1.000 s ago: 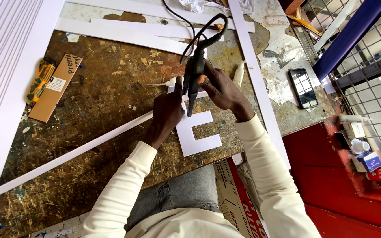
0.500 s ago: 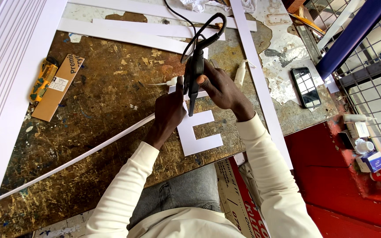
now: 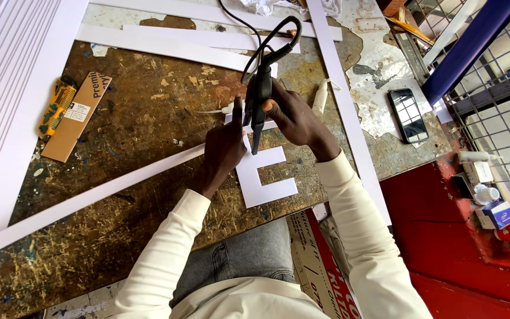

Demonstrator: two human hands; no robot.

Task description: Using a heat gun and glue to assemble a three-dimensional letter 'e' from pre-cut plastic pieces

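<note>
My right hand (image 3: 295,121) grips a black corded tool (image 3: 261,100), its tip pointing down at a white cut-out letter (image 3: 262,177) lying on the worn wooden workbench (image 3: 143,118). My left hand (image 3: 224,147) presses a long white strip (image 3: 90,198) against the upper edge of the letter, fingers stretched up beside the tool. The tool's black cable (image 3: 267,44) loops up toward the far edge of the bench.
More white strips (image 3: 166,47) lie across the back, and another (image 3: 346,112) runs down the right side. A yellow utility knife (image 3: 55,106) and a cardboard box (image 3: 78,115) sit at left, a phone (image 3: 407,115) at right. Small bottles (image 3: 488,195) stand on a red shelf.
Both hands and the tool stay in the same spot on the letter; the view shifts slightly. The long strip stays under my left hand.
</note>
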